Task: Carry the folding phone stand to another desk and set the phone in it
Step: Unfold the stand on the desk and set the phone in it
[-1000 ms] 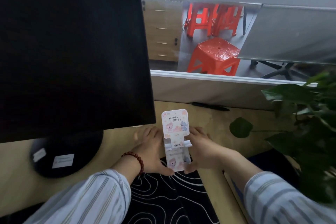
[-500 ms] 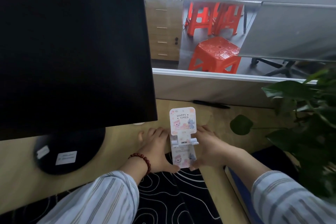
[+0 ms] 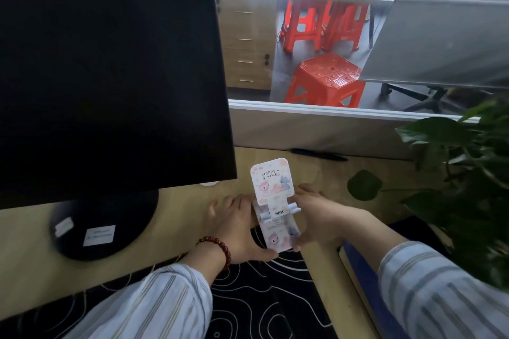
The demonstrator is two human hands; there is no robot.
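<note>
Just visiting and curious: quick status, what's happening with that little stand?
Left hand and right hand grip phone stand by its sides. Stand unfolded, upright on desk. No phone visible. Monitor close left.

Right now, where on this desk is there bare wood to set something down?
Bare desk lies behind the stand, up to the pen and across to the plant leaf. A second patch sits between the monitor base and the left hand. Crowded: both hands flank the stand; the mat covers the near edge.
</note>
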